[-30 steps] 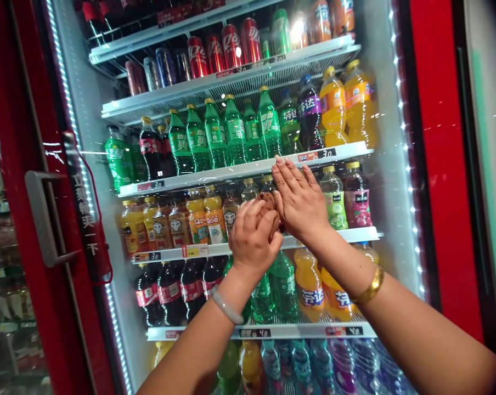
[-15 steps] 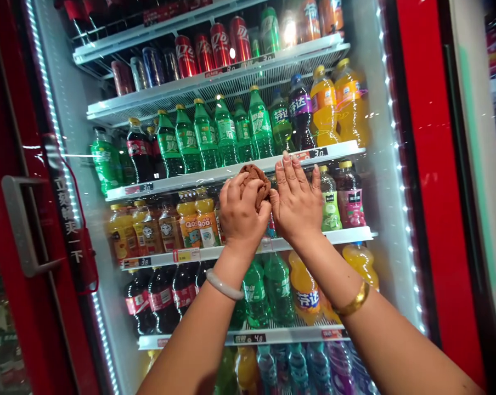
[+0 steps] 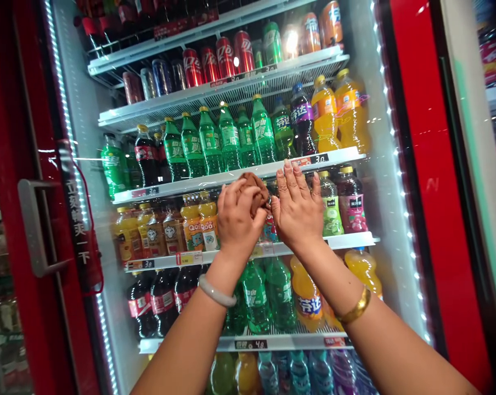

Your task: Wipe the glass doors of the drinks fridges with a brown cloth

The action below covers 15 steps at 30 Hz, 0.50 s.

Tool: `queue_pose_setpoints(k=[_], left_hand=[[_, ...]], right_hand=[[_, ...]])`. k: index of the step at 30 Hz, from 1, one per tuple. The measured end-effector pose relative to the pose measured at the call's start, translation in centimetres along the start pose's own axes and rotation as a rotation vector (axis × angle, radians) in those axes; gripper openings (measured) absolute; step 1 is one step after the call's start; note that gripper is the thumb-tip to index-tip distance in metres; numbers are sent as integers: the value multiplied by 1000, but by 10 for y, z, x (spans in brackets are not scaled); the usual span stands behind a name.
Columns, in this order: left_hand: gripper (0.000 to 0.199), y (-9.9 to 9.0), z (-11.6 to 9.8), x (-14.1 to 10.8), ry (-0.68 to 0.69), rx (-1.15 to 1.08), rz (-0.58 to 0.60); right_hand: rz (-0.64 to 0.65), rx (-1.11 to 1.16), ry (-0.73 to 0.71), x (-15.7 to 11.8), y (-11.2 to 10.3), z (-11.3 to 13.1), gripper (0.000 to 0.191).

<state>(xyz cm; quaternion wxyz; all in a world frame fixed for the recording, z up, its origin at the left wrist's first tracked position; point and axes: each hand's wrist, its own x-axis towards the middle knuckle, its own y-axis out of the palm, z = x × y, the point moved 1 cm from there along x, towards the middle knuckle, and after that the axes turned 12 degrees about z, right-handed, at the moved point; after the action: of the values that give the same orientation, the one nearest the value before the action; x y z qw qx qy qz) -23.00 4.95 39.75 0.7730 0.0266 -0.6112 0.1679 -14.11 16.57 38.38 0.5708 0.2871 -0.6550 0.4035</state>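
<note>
My left hand (image 3: 240, 219) is closed around a crumpled brown cloth (image 3: 257, 192), pressed against the glass door of a drinks cooler. Beside it, my right hand (image 3: 299, 211) lies flat on the glass with its fingers stretched out, holding nothing. Behind the glass, just above both hands, runs a white shelf edge (image 3: 182, 184) with price tags. A green-labelled bottle (image 3: 331, 203) and a pink-labelled bottle (image 3: 352, 203) show to the right of my right hand. Parts of the bottles directly behind my hands are hidden.
A grey door handle (image 3: 40, 227) juts from the red frame (image 3: 9, 137) at left. Inside stand green bottles (image 3: 231, 137), red cans (image 3: 226, 56) and dark cola bottles (image 3: 162, 299). A red frame side (image 3: 424, 164) borders the right.
The view has shifted slightly, so the shelves sit a little lower and further right. My left hand and the cloth have slid slightly left relative to the shelves; my right hand stays flat.
</note>
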Motion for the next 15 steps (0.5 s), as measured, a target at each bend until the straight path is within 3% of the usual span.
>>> queue_pose_setpoints(k=[3,5,15], left_hand=[[35,4,-1,19,-33,1,-69],[33,8,-6,14,-13,0,-63],[44,9,-25,-92,70,-10,73]], right_hand=[[2,-10,1,-1,0,0,62],[4,-17,4,-1,0,0,60],[-6,-5,-13,-1,2,-1,68]])
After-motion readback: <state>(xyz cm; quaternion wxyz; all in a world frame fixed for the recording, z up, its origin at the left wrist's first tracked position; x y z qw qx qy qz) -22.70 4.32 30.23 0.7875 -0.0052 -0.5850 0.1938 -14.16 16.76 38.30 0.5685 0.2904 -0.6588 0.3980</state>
